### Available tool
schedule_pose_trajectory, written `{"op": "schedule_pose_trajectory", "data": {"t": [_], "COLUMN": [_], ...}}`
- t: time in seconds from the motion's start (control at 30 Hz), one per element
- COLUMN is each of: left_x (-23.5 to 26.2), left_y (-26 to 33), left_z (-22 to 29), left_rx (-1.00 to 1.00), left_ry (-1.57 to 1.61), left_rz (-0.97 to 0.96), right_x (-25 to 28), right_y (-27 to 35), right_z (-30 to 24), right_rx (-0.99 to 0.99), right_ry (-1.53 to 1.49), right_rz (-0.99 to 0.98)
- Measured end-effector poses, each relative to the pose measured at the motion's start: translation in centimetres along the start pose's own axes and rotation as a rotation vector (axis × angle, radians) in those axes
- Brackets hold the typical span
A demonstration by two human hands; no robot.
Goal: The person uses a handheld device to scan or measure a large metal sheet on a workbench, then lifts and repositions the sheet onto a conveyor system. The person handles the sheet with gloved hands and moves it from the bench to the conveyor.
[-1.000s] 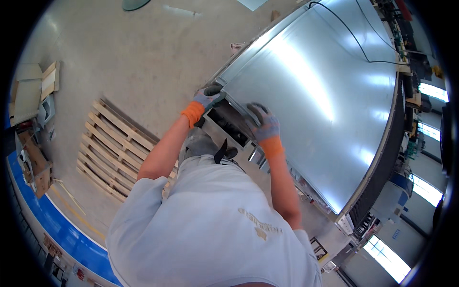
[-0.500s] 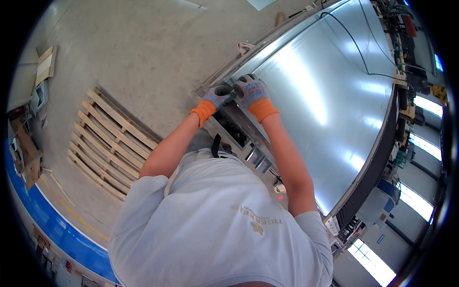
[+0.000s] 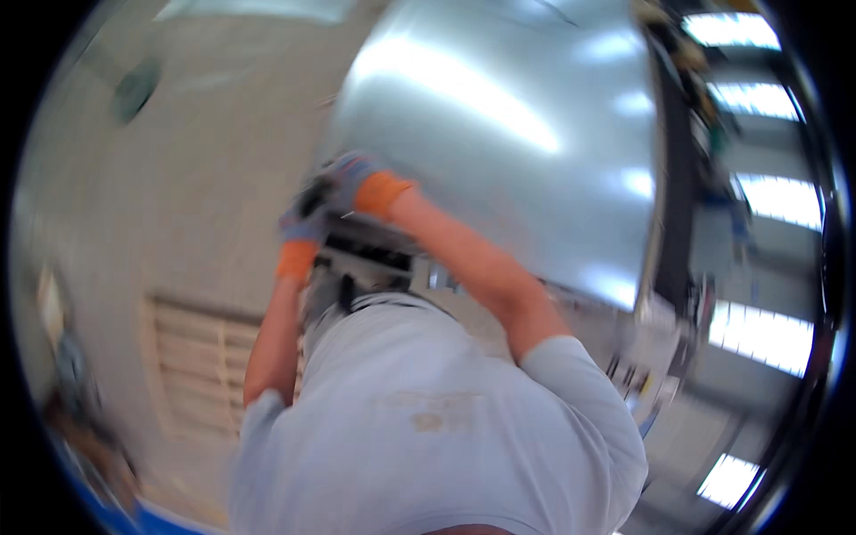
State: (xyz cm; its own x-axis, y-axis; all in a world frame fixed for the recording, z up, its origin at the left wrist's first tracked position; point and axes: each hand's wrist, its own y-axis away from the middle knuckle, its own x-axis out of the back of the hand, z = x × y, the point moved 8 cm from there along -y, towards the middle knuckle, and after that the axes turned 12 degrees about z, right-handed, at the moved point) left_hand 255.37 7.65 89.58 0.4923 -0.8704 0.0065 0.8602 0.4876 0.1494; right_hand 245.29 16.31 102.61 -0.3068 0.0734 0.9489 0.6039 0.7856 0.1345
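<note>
A large shiny metal sheet (image 3: 535, 205) lies on a worktable to my right. My left hand (image 3: 303, 223), in a grey glove with an orange cuff, is at the near left corner of that sheet. Right beside it, at the same corner, is my right hand (image 3: 348, 181), gloved alike. The two hands are close together and seem to touch. Motion smears the fingers, and anything between them cannot be made out. Below the hands, under the sheet's edge, a dark opening (image 3: 370, 252) shows in the table's side.
A slatted wooden pallet (image 3: 201, 366) lies on the concrete floor (image 3: 196, 196) to my left. Blurred boxes or boards (image 3: 85, 437) stand at the lower left. A dark band (image 3: 682, 187) runs along the sheet's far right side, with bright windows beyond.
The view has turned, so the sheet, pallet and windows sit differently in it. Both hands have shifted left in the picture and remain close together at the sheet's corner. The picture is now blurred.
</note>
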Motion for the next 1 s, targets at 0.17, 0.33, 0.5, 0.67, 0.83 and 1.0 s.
{"op": "schedule_pose_trajectory", "data": {"t": [0.17, 0.33, 0.5, 0.67, 0.83, 1.0], "left_x": [-0.6, -2.4, -4.8, -16.3, -34.9, -45.8], "left_y": [-1.0, -3.4, -3.2, 3.5, 16.5, 28.4], "left_z": [1.6, 3.5, 5.7, 8.7, 4.1, 2.4], "left_rx": [0.083, -0.083, -0.195, -0.553, -0.409, -0.925], "left_ry": [-0.349, -0.794, -1.038, -1.001, -0.707, -1.324], "left_rz": [-0.039, -0.125, -0.112, -0.187, -0.464, -0.218], "right_x": [0.8, -3.1, -11.0, -19.3, -24.4, -23.4], "right_y": [13.8, 32.4, 52.3, 68.2, 82.0, 95.9], "right_z": [5.6, 12.0, 13.8, 14.3, 17.5, 19.4], "right_rx": [-0.324, -0.883, -1.374, -1.630, -1.786, -1.756], "right_ry": [-0.179, -0.374, -0.444, -0.527, -0.724, -0.589], "right_rz": [0.400, 0.697, 0.750, 0.822, 0.829, 1.045]}}
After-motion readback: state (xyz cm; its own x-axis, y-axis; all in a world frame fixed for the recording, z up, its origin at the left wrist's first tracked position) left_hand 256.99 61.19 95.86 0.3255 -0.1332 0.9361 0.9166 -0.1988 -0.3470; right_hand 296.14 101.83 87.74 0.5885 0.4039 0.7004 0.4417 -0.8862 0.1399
